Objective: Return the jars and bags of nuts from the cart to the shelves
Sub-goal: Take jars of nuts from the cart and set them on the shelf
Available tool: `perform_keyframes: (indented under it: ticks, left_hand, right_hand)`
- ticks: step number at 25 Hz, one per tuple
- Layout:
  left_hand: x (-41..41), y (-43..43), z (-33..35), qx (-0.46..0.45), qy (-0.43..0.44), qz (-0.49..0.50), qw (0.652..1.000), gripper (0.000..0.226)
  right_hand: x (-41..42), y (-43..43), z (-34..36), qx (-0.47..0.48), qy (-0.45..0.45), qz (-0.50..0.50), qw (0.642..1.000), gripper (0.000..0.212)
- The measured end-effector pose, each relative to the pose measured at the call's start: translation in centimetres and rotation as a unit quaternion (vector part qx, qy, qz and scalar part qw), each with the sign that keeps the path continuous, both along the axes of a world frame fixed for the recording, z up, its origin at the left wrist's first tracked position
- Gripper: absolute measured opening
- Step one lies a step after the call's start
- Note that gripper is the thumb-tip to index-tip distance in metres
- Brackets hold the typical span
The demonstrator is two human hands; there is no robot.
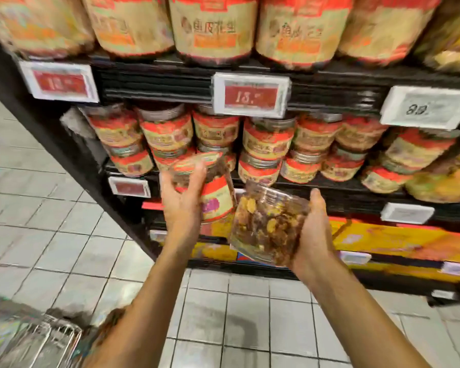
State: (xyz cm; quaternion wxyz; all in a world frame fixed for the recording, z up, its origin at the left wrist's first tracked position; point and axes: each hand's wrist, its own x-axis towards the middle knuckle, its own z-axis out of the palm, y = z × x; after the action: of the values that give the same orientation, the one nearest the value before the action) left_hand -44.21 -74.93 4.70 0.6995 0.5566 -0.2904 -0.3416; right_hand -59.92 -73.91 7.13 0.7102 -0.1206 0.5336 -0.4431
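Note:
My left hand (182, 199) grips a clear jar of nuts with a red and tan label (215, 193), tilted and held up in front of the middle shelf. My right hand (315, 235) holds a second clear jar (268, 224) from its right side, its bottom turned towards me so the brown and yellow nuts show. Both jars are in the air, close together, just below the stacked rows of like jars (266, 144) on the middle shelf. The wire cart (35, 341) is at the lower left, blurred.
The black shelf unit (154, 83) fills the view ahead. Large tan and red bags (213, 25) line the top shelf, and yellow packs (441, 179) sit at the right. Price tags (250, 95) hang on the shelf edges. Grey tiled floor (223, 314) lies below.

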Motion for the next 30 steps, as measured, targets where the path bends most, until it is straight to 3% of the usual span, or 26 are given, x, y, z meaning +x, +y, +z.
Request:
perform_keyframes:
  ticks: [3,7,17,20,21,23,26,27,30]
  left_hand:
    - [-0.2,-2.7,-3.4,-0.053,-0.116,0.026,0.992,0.065]
    - [0.1,-4.9,-5.9,-0.109,-0.176,0.013,0.978,0.075]
    - [1.0,-6.9,-5.7,-0.025,-0.314,-0.030,0.949,0.094]
    - [1.3,-5.2,-6.1,-0.065,-0.340,-0.021,0.938,0.090]
    - [1.5,-4.3,-6.5,-0.095,-0.368,0.001,0.925,0.081]
    - [1.8,-2.4,-8.2,-0.145,-0.489,0.058,0.858,0.056]
    - [1.7,-0.6,-10.8,-0.157,-0.652,-0.010,0.742,0.043]
    - [1.6,-0.7,-11.3,-0.143,-0.672,-0.037,0.726,0.045]
    - [1.7,-2.1,-11.6,-0.118,-0.679,-0.051,0.723,0.051]
  right_hand:
    - [0.6,-1.3,-3.9,0.009,-0.010,0.000,1.000,0.074]
    - [0.1,-0.7,-6.7,-0.008,-0.031,0.003,0.999,0.078]
    - [-0.7,0.0,-6.8,-0.034,-0.034,0.021,0.999,0.077]
    - [-0.5,0.0,-6.8,-0.031,-0.044,0.023,0.998,0.076]
    - [-0.4,-0.1,-6.8,-0.030,-0.042,0.022,0.998,0.076]
    - [-0.2,-0.6,-6.9,-0.031,-0.043,0.013,0.999,0.078]
    - [0.2,-1.6,-7.0,-0.032,-0.037,-0.002,0.999,0.078]
    - [0.3,-1.8,-7.0,-0.032,-0.031,-0.004,0.999,0.078]
    - [0.5,-2.4,-6.9,-0.039,-0.014,-0.001,0.999,0.077]
